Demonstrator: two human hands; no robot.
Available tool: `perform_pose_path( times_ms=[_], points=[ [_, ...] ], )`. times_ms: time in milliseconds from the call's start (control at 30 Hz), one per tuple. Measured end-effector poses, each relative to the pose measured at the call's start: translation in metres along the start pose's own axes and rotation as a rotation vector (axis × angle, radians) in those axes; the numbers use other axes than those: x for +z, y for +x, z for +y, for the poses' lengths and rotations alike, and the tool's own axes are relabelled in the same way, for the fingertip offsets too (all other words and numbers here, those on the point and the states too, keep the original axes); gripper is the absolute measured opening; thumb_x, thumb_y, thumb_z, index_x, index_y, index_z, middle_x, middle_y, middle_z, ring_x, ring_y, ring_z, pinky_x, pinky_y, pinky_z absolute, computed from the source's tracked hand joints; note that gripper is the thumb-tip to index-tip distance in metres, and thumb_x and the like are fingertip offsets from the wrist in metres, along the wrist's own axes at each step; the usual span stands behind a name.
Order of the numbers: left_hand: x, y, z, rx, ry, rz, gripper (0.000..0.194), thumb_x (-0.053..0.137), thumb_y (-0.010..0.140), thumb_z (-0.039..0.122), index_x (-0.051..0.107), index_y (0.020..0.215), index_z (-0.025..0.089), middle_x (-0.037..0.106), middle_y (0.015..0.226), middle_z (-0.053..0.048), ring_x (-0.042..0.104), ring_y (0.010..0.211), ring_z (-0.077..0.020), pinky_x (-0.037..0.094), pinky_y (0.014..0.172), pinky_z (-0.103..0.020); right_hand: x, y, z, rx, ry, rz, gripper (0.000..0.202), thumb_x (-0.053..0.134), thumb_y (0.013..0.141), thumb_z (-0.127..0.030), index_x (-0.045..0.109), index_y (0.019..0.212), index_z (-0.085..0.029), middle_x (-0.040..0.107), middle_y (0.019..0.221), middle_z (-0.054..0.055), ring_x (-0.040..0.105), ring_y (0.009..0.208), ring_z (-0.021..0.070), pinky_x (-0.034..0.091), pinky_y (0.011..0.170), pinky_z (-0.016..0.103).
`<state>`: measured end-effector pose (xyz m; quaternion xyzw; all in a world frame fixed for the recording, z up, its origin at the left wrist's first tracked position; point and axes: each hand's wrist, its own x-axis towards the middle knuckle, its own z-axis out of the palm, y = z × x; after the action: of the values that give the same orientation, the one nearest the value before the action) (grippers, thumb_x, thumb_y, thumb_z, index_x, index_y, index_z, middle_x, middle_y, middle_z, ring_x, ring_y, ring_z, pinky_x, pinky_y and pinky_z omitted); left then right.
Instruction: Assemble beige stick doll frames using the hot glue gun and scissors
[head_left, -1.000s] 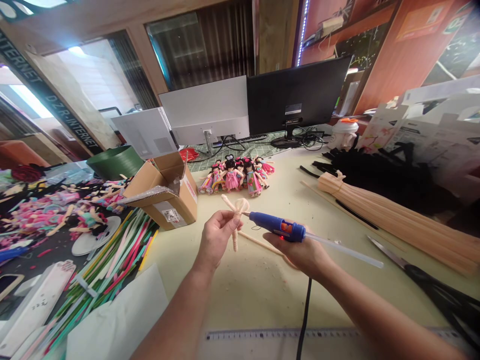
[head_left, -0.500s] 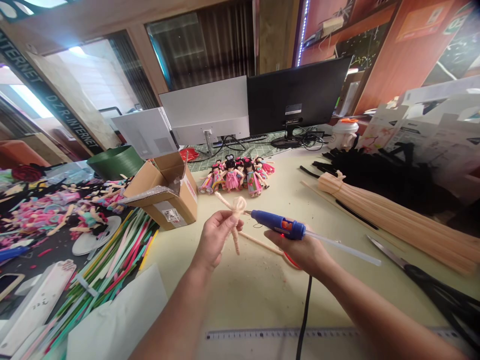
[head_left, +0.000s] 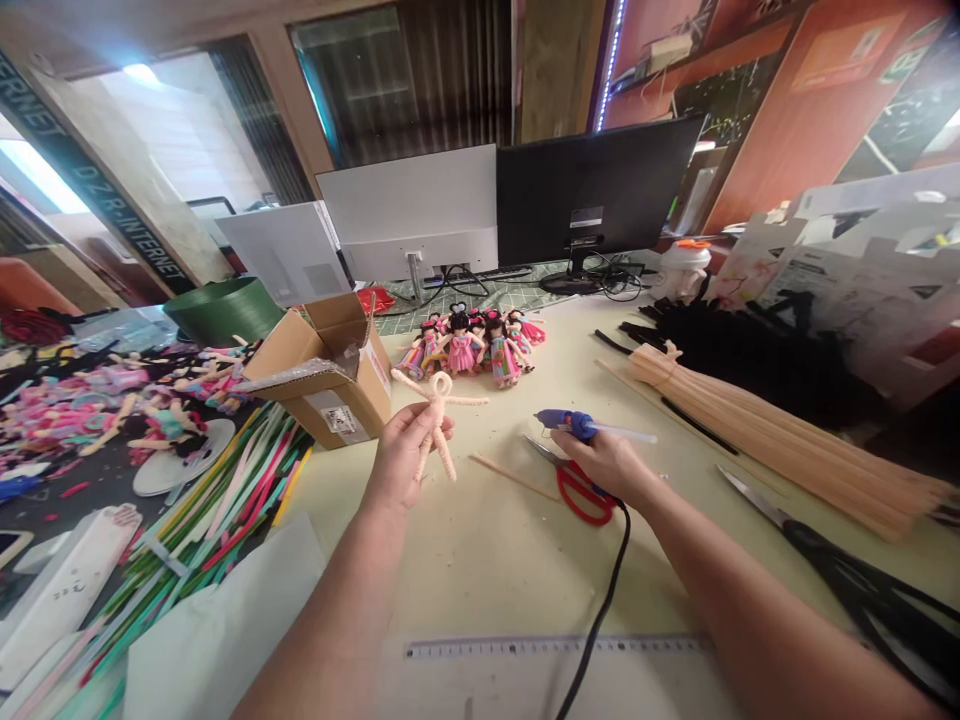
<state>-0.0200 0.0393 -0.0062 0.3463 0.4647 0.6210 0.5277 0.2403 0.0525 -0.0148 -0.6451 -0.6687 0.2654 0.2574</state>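
Between its thumb and fingers, my left hand (head_left: pixel 405 450) pinches a pale doll figure (head_left: pixel 437 408) by the body. The figure has a ring-shaped head, two arms spread wide and two legs pointing down. My right hand (head_left: pixel 606 462) is wrapped round a blue glue gun (head_left: pixel 566 422) whose nozzle points left, apart from the figure. A clear glue stick (head_left: pixel 630 434) juts from the gun's back. Red-handled scissors (head_left: pixel 586 497) lie under and beside my right hand, and a pale fuzzy stem (head_left: pixel 514 476) rests on the table between the hands.
Finished dolls (head_left: pixel 461 345) stand behind, beside an open cardboard box (head_left: pixel 337 400). Coloured stems (head_left: pixel 217 500) lie at left. A beige stem bundle (head_left: pixel 780 430) and black scissors (head_left: pixel 840 570) are at right. A ruler (head_left: pixel 555 648) lies in front; the gun's black cord (head_left: pixel 600 620) crosses it.
The glue gun has moved right and away from the figure, uncovering the red-handled scissors. My left hand has shifted left, with the figure now facing the camera, both arms and legs showing.
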Motion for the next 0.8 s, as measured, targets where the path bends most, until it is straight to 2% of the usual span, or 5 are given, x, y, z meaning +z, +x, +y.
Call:
perform_pose_path(
  times_ms=[367,500,600,733,800],
  points=[
    [0.002,0.000,-0.006,-0.009,-0.006,-0.069,0.036,0.076,0.066,0.040,0.064,0.085,0.013,0.068,0.072,-0.004,0.062,0.065,-0.0123,0.048,0.067,-0.025,-0.021,0.004,0.010,0.017,-0.193,-0.009,0.038,0.053,0.075,-0.060,0.063,0.078,-0.023,0.063,0.066,0.000,0.058,0.060,0.0162,0.040,0.053,0.025],
    [0.000,0.001,-0.004,-0.005,-0.021,-0.067,0.037,0.076,0.065,0.042,0.063,0.086,0.013,0.068,0.073,-0.004,0.062,0.066,-0.0128,0.047,0.067,-0.026,-0.042,-0.012,0.010,-0.016,-0.378,0.031,0.043,0.058,0.068,-0.065,0.062,0.074,-0.023,0.064,0.075,0.001,0.058,0.065,0.0162,0.038,0.054,0.025],
    [-0.001,0.001,-0.003,0.001,-0.029,-0.057,0.039,0.077,0.063,0.041,0.063,0.086,0.014,0.067,0.073,-0.004,0.062,0.069,-0.0137,0.047,0.068,-0.027,-0.050,-0.037,0.004,0.015,-0.515,-0.022,0.047,0.052,0.073,-0.067,0.058,0.061,-0.022,0.059,0.063,0.002,0.052,0.055,0.0160,0.030,0.047,0.026],
    [-0.001,0.002,-0.004,0.052,-0.017,-0.069,0.037,0.077,0.064,0.039,0.062,0.086,0.014,0.065,0.075,-0.003,0.061,0.070,-0.0126,0.046,0.071,-0.027,-0.031,-0.062,-0.024,-0.224,-0.420,-0.318,0.037,0.045,0.087,-0.046,0.056,0.061,-0.022,0.055,0.058,-0.001,0.049,0.054,0.0133,0.031,0.051,0.025],
    [-0.001,0.003,-0.005,0.121,0.014,-0.072,0.033,0.076,0.066,0.037,0.061,0.084,0.014,0.064,0.076,-0.001,0.059,0.069,-0.0112,0.046,0.071,-0.026,-0.009,-0.060,-0.042,-0.340,-0.389,-0.287,0.025,0.044,0.087,-0.028,0.058,0.068,-0.022,0.061,0.069,0.000,0.053,0.062,0.0134,0.034,0.056,0.025]
  ],
)
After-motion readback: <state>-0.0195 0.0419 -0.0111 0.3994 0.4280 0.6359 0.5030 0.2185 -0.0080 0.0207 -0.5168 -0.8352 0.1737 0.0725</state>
